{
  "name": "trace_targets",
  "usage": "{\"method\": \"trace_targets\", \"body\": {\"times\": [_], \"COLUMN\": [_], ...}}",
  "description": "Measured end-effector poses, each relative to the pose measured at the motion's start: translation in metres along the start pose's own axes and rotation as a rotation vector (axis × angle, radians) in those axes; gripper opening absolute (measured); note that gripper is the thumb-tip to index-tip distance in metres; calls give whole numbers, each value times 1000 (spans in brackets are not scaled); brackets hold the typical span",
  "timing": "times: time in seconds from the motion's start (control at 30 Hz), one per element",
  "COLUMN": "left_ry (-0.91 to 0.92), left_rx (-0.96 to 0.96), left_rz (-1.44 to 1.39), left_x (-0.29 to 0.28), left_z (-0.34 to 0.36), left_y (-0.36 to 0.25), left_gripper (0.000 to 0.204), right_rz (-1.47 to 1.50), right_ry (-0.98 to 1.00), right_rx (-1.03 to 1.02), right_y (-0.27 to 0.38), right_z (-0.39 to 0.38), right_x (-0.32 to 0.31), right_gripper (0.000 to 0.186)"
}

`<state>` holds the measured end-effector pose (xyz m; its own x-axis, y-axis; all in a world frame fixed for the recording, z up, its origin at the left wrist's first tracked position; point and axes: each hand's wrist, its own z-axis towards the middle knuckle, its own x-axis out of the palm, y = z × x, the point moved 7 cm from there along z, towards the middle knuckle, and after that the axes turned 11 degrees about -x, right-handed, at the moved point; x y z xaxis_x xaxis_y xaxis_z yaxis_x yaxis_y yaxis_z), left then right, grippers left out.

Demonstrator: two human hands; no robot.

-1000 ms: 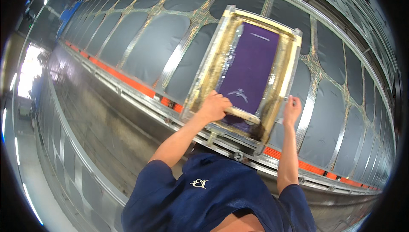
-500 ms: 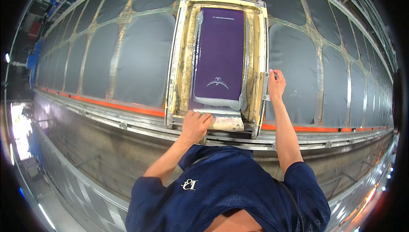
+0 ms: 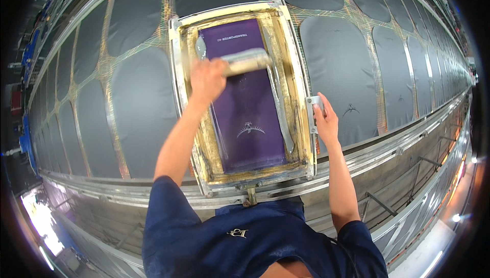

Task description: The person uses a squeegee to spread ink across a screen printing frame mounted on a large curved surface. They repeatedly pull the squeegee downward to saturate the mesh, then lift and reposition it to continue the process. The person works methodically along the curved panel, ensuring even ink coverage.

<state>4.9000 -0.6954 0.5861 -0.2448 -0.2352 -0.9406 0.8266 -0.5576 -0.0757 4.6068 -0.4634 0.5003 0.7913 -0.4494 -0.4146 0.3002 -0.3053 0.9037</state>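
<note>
My left hand [image 3: 208, 80] is closed round the grip of a squeegee [image 3: 249, 65], blurred by motion, in the upper part of a screen-printing frame [image 3: 300, 48]. Grey ink lies along the squeegee's far edge. Below it the frame's purple mesh [image 3: 245, 102] shows a small winged emblem, with a line of lettering at the far end. Streaks of grey ink run down both sides of the mesh. At the frame's right side, my right hand [image 3: 327, 122] grips a flat metal bracket [image 3: 311, 116], thumb against it.
Under the frame stretches a long table [image 3: 140, 109] of dark grey fabric panels divided by taped strips. Several panels to the right bear a small dark emblem [image 3: 350, 109]. A metal rail [image 3: 377, 148] runs along the near edge, close to my body.
My left hand has pushed the squeegee from the near end of the mesh to its upper part. The ink went with it. My right hand stays at the bracket; the view has turned somewhat.
</note>
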Motion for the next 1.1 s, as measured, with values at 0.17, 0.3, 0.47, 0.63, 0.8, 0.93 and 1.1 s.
{"method": "trace_targets", "body": {"times": [0.17, 0.3, 0.47, 0.63, 0.8, 0.93, 1.1], "left_ry": [28, 270, 202, 137, 379, 345, 423], "left_rx": [37, -144, 54, 23, 11, 28, 322], "left_rz": [-151, -58, -69, -249, 26, -77, -117], "left_x": [16, 35, 16, -25, -58, -80, -55], "left_z": [101, 129, 73, -67, -199, -212, -166], "left_y": [41, 56, 20, -39, -99, -113, -150], "left_gripper": [19, 31, 39, 27, 36, 44, 49], "right_rz": [-1, -163, -301, -357, -253, -155, -159], "right_ry": [-107, -163, -240, -263, -285, -347, -362], "right_rx": [55, 10, -59, -180, -246, -251, -266], "right_y": [-36, -57, -79, -111, -138, -153, -155], "right_z": [-45, -82, -117, -133, -148, -149, -146], "right_x": [-50, -98, -151, -178, -179, -174, -173], "right_gripper": [35, 27, 25, 22, 19, 18, 17]}}
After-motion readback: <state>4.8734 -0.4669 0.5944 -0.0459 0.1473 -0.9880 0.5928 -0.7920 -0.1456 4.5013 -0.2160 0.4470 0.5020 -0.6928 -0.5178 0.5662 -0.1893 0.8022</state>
